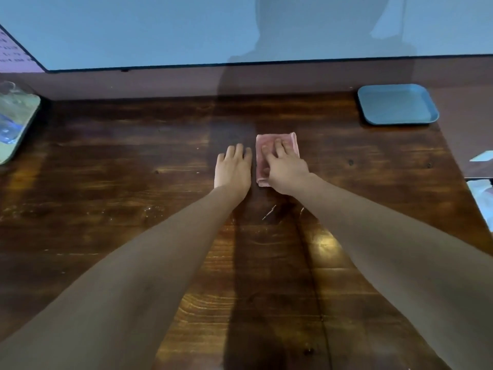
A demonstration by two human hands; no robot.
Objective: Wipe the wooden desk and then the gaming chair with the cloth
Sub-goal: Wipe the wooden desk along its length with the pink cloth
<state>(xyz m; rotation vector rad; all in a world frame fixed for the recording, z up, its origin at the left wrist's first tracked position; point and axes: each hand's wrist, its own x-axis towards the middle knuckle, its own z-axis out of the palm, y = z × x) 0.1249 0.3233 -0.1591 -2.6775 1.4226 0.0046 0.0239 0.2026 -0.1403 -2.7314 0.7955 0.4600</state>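
From the head camera, the wooden desk (133, 182) filled most of the view, its dark, glossy boards running from 6 o'clock toward 12 o'clock. Both bare forearms reached out from the lower corners and met near the middle of the desk.

The right hand (286, 169) lay palm down on the cloth (269, 137), its fingers spread and fairly straight, pressing the fabric flat rather than clutching it. The cloth was pink, folded into a small rectangle, and rested on the desk just toward 12 o'clock from the centre of the picture. Its far edge and its near left corner showed past the hand.

The left hand (234, 166) sat at 9 o'clock of the cloth, just beside it, flat on the bare wood with the fingers extended and close together, grasping nothing. Whether it touched the cloth's edge could not be told.

At 2 o'clock from the cloth, well apart from it, a blue tray (397, 105) stood near the back of the desk. At 9 o'clock, by the left edge of the picture, lay a pale green tray (10, 153) with something clear on it, too blurred to name. At 12 o'clock a wide monitor (160, 30) spanned the back, its screen a plain grey-blue with a dim dark reflection.
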